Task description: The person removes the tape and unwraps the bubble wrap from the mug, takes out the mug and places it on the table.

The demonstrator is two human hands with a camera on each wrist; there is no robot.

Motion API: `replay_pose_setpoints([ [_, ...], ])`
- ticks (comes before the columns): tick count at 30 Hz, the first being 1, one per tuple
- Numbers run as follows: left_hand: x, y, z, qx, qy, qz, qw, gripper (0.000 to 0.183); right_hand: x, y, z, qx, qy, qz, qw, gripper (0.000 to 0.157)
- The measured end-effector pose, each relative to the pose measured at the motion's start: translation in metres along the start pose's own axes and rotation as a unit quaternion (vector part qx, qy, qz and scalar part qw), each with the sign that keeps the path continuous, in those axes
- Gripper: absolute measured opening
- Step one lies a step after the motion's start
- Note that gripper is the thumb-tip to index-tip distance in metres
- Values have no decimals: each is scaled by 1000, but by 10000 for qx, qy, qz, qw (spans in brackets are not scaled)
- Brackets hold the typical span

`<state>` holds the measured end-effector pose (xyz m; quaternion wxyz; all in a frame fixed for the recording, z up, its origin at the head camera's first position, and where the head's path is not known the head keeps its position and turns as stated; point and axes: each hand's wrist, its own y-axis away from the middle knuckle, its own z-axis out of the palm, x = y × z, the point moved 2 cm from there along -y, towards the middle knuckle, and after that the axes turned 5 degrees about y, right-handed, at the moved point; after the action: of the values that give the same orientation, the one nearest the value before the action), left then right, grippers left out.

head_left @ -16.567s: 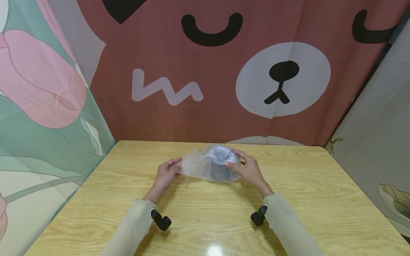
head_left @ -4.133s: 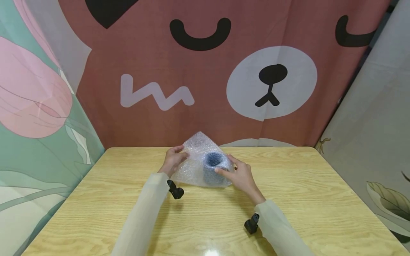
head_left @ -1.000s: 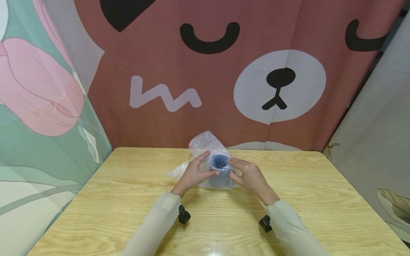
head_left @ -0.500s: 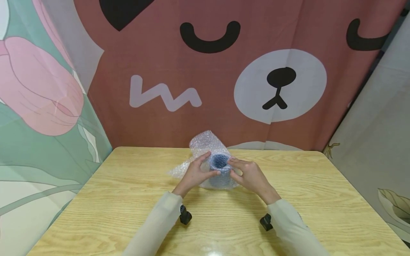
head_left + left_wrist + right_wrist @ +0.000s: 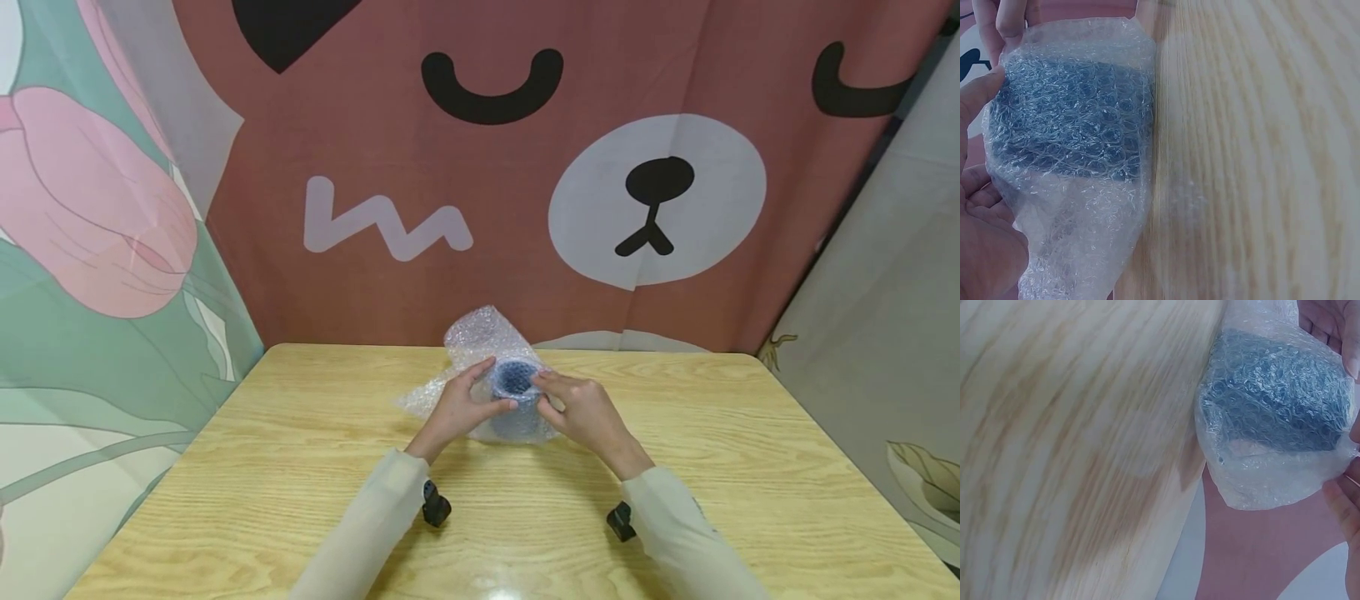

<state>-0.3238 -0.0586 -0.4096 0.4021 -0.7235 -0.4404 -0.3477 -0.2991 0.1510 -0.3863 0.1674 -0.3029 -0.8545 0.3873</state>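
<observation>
- 1 dark cup (image 5: pixel 514 392) stands mid-table (image 5: pixel 750 467), swathed in 1 sheet of bubble wrap (image 5: pixel 480 333).
- Left hand (image 5: pixel 459 406) and right hand (image 5: pixel 581 408) both pinch the wrap at the cup's rim.
- The wrap looks light, soft and slippery.
- The cup is probably rigid and breakable; best cradled round its sides.

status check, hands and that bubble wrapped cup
Left hand and right hand both pinching bubble wrap at the rim. Dark cup upright on table, wrapped. Nothing in the way.
</observation>
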Motion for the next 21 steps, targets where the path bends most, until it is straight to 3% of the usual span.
replay_pose_setpoints([
  [8, 2, 0, -1, 5, 38, 44, 10000, 87, 0, 0, 1, 138, 115, -29, 9998, 22],
  [21, 4, 2, 0, 43, 131, -15, 9999, 85, 1, 2, 1, 303, -69, 295, 9991, 17],
])
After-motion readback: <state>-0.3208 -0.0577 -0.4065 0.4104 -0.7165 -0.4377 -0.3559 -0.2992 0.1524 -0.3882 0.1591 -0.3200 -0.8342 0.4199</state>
